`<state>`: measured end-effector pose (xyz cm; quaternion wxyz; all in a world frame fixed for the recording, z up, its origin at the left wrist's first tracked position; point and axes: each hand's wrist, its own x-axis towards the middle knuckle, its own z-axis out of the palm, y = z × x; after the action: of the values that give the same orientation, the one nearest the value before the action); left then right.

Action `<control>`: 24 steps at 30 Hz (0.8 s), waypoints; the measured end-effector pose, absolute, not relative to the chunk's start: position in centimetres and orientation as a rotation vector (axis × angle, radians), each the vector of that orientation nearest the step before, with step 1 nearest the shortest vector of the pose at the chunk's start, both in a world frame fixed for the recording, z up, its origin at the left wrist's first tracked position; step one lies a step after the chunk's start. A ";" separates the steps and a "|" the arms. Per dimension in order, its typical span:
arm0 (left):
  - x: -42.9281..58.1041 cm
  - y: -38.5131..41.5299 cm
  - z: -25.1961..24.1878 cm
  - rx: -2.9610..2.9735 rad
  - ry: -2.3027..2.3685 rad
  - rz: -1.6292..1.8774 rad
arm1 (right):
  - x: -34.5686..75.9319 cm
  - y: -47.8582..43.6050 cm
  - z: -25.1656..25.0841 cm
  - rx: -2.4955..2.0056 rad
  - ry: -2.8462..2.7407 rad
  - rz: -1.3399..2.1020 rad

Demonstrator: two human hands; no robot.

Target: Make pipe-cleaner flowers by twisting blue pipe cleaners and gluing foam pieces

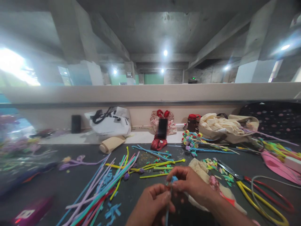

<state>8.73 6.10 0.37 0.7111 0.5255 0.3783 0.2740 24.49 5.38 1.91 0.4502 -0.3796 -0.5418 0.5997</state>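
Note:
My left hand (151, 202) is closed in a pinch on a thin bluish pipe cleaner (167, 215) that hangs down between the fingers. Right beside it, my right hand (188, 182) pinches the same piece near its top, where a small blue fuzzy tuft (174, 179) shows between thumb and fingers. The fingertips of both hands nearly meet and hide part of the piece. Left of the hands lies a bundle of long pipe cleaners (110, 182) in turquoise, lilac and pink, with short blue cut pieces (113, 211) beside it.
Scissors (242, 183) with red and yellow handles lie at the right, by a crumpled beige cloth (197, 166). Yellow stems (162, 164) lie ahead of the hands. Farther back are finished-looking flower stems (191, 141), a dark bottle (192, 122), and a white bag (113, 121).

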 end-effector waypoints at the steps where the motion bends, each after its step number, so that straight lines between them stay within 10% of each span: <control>1: 8.8 6.1 0.4 1.166 0.849 0.631 | 24.4 5.3 1.9 -0.948 -1.364 1.458; 24: 8.6 5.8 0.4 1.433 1.139 0.993 | 24.5 5.3 2.0 -0.980 -1.485 1.285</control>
<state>8.62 5.80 0.40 0.5053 0.5938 0.4720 0.4114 24.54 5.35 1.98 0.4558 -0.3975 -0.6022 0.5211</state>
